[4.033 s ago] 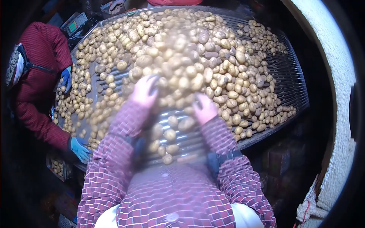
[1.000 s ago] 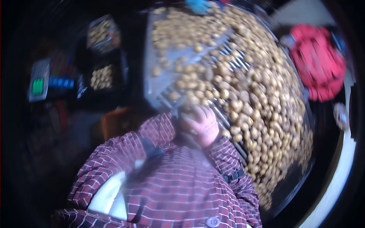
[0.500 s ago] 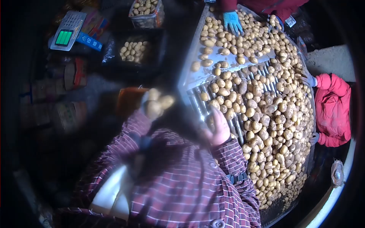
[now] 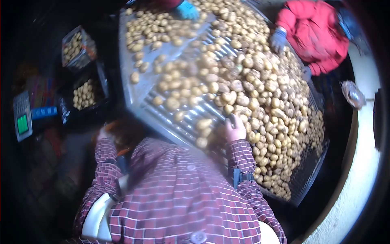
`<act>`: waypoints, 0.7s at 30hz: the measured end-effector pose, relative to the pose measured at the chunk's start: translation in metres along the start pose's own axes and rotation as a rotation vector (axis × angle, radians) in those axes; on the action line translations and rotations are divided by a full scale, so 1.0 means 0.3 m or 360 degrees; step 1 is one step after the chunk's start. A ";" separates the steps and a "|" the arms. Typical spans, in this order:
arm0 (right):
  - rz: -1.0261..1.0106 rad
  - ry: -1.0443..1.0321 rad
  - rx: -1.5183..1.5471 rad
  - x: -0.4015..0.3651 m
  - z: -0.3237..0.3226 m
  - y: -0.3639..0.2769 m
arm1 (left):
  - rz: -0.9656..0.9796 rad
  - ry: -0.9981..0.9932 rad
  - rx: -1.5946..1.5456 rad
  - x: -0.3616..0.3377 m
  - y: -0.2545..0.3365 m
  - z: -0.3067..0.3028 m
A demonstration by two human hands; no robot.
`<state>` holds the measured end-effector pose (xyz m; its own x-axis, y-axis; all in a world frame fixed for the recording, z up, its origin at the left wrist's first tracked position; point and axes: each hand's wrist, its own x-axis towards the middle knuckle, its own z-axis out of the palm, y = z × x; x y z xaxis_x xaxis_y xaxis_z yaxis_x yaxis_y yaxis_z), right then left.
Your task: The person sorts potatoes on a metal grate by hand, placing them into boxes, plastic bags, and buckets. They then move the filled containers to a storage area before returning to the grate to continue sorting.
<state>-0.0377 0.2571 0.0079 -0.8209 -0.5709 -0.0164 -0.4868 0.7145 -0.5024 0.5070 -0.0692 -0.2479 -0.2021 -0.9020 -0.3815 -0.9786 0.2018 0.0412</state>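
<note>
Right of centre, potatoes [image 4: 254,104] looked firm, best cupped mid-body; whether right hand [image 4: 236,129] or left hand [image 4: 102,134] fingers gripped was unclear.

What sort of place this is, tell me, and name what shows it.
Probably a produce sorting or packing area: many potatoes lie on a partly slatted table, a dark container holds more, and what looks like a scale shows a lit green display.
</note>
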 end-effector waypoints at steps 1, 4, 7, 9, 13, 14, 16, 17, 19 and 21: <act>0.0244 0.0058 -0.0089 -0.008 -0.038 0.012 | 0.0077 0.0235 0.0065 0.117 -0.063 0.025; 0.0106 0.0363 -0.0342 -0.034 -0.069 0.213 | -0.0508 0.0629 -0.2493 0.181 0.363 -0.470; 0.0206 0.0303 -0.0422 -0.095 -0.034 0.225 | 0.0179 0.0392 -0.2350 0.202 0.705 -0.702; 0.0092 0.0035 -0.0734 -0.132 0.011 0.112 | 0.0516 0.0255 -0.2273 0.161 0.962 -0.769; -0.0022 -0.0364 -0.0281 -0.153 0.008 -0.071 | 0.0870 0.0026 -0.1584 0.087 1.420 -0.705; -0.0116 -0.0426 -0.0293 -0.152 -0.001 -0.106 | 0.1256 -0.0237 -0.1765 0.062 1.522 -0.685; -0.0206 -0.0345 -0.0123 -0.156 0.029 -0.072 | 0.1389 -0.0398 -0.1476 -0.003 1.728 -0.675; -0.0255 -0.0313 -0.0045 -0.155 0.037 -0.058 | 0.1417 -0.0518 -0.1612 -0.071 1.819 -0.706; 0.0249 -0.0358 0.0409 -0.133 -0.022 -0.096 | 0.1825 -0.0044 -0.1110 -0.098 1.969 -0.711; 0.0598 -0.0344 0.0604 -0.113 -0.043 -0.105 | 0.1800 -0.0004 -0.0830 -0.122 2.089 -0.721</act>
<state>0.0015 0.2591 0.0354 -0.8179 -0.4041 -0.4096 0.0001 0.7118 -0.7023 -0.1073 0.0077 -0.0083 -0.9416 -0.3200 0.1053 -0.1545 0.6881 0.7090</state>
